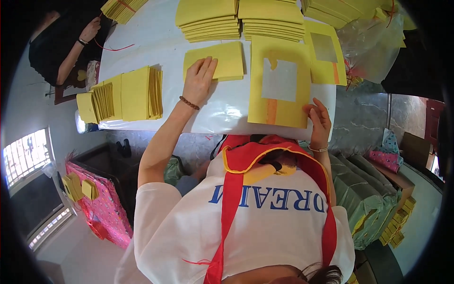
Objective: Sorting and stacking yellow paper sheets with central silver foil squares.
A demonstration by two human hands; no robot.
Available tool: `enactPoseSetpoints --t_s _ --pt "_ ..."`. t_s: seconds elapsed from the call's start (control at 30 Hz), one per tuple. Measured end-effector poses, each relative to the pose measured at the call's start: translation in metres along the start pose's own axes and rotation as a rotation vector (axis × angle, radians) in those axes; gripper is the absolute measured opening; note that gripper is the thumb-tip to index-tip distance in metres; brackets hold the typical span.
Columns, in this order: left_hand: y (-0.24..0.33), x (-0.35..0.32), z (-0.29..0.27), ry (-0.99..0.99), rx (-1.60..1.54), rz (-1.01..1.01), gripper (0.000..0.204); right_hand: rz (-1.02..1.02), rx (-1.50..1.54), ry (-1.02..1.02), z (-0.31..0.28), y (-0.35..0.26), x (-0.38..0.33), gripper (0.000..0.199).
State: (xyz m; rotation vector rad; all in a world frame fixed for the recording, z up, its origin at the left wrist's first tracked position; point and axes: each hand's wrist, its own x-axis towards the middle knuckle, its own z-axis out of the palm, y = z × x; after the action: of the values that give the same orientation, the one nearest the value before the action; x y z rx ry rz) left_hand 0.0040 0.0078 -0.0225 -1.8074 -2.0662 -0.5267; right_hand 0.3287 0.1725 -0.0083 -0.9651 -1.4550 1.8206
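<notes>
My left hand [198, 79] lies flat, fingers spread, on a small stack of folded yellow paper [217, 59] on the white table [142, 42]. To its right lies a large yellow sheet [280, 102] with a silver square in its middle and an orange strip near its lower edge. My right hand [319, 120] rests at that sheet's lower right corner, fingers curled on its edge. A second yellow sheet with a silver square [325, 54] lies partly under it, farther right.
Stacks of yellow sheets [210, 21] line the table's far side. Folded yellow bundles [125, 94] stand fanned at the left. Another person's hand [90, 31] works at the far left corner. A clear plastic bag [373, 45] lies right; green sacks [364, 194] sit below.
</notes>
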Motion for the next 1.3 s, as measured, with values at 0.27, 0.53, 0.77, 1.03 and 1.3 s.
enactPoseSetpoints --t_s 0.27,0.53,0.77,1.03,1.3 --pt "-0.003 0.0 0.003 -0.107 0.029 0.01 0.055 0.016 -0.048 -0.004 -0.001 0.001 0.002 0.031" --pt "-0.011 -0.013 0.015 -0.216 -0.061 0.009 0.048 0.029 -0.042 0.008 -0.001 0.003 0.004 0.03" --pt "-0.023 -0.013 0.01 -0.293 -0.118 0.084 0.042 0.032 -0.028 0.014 0.0 0.003 0.004 0.03" --pt "-0.029 -0.01 0.014 -0.298 -0.132 0.101 0.038 0.036 -0.018 0.027 -0.002 0.004 0.005 0.029" --pt "0.003 0.018 -0.015 -0.262 -0.046 0.118 0.039 -0.738 -0.965 -0.209 0.004 -0.021 0.021 0.039"
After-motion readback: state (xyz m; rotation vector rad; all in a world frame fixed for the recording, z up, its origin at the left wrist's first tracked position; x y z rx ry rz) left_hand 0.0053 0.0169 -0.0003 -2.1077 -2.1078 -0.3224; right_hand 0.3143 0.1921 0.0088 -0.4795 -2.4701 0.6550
